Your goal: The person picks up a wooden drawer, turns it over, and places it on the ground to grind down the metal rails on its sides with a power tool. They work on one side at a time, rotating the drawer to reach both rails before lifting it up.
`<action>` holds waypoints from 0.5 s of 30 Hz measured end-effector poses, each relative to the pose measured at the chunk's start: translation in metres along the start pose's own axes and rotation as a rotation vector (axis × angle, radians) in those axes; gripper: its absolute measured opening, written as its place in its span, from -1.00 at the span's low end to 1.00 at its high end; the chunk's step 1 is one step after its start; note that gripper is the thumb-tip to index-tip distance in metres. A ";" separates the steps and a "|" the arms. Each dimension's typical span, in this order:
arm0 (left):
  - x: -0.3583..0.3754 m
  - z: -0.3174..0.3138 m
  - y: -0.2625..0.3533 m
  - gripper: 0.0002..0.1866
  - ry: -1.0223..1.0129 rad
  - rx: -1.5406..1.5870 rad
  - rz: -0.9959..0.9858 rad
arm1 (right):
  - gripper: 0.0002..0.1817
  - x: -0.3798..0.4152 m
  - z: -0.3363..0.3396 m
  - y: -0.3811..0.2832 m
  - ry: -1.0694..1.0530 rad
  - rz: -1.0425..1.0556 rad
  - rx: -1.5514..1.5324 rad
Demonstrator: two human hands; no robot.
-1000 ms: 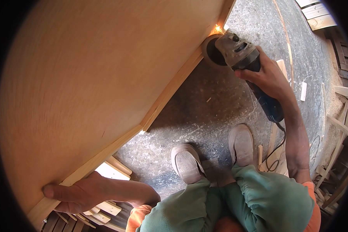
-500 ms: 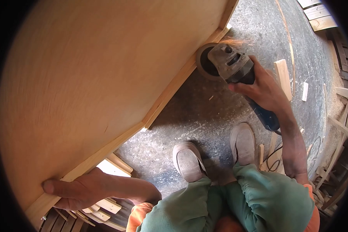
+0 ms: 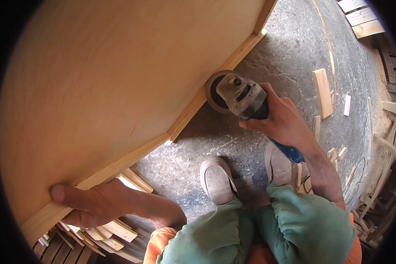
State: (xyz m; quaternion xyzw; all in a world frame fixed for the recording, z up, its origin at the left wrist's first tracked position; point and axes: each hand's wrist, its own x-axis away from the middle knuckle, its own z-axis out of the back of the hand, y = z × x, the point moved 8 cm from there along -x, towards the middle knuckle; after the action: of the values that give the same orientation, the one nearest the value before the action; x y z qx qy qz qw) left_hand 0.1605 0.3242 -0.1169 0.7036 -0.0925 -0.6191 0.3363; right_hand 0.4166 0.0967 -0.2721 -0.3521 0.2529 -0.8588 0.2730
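Note:
A large plywood panel edged with pale wooden strips fills the left side. My left hand is closed round its lower edge strip, thumb on the panel face and fingers underneath. In my right hand is an angle grinder with a grey head and a blue body, gripped just behind the head. Its round disc lies right at the panel's edge strip, about midway along the upper stretch. The grinder's rear end is partly hidden by my wrist.
My shoes stand on the worn grey floor below the panel. Loose wood offcuts lie to the right, with more scrap wood along the far right edge. Several wooden slats lie under my left arm.
My right hand has brought the grinder down and left along the panel's edge. Orange sparks seen at the disc before are gone. My left hand keeps its hold on the panel.

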 end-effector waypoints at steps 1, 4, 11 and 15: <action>0.000 0.000 -0.001 -0.45 -0.001 0.011 0.010 | -0.15 0.002 -0.005 -0.003 -0.036 -0.014 -0.001; 0.001 -0.001 0.002 -0.46 -0.005 0.028 0.002 | -0.14 0.006 -0.018 -0.008 -0.053 0.018 0.010; 0.002 0.006 -0.001 -0.47 -0.026 -0.003 -0.007 | -0.13 0.021 -0.049 -0.024 -0.166 0.050 0.023; 0.001 0.003 0.001 -0.48 -0.031 0.089 0.012 | -0.13 0.024 -0.034 -0.023 -0.112 0.061 0.012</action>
State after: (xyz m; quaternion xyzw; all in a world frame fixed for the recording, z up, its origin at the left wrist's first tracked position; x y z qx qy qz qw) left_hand 0.1585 0.3222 -0.1178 0.7075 -0.1294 -0.6233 0.3068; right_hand 0.3706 0.1060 -0.2682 -0.3902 0.2426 -0.8306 0.3147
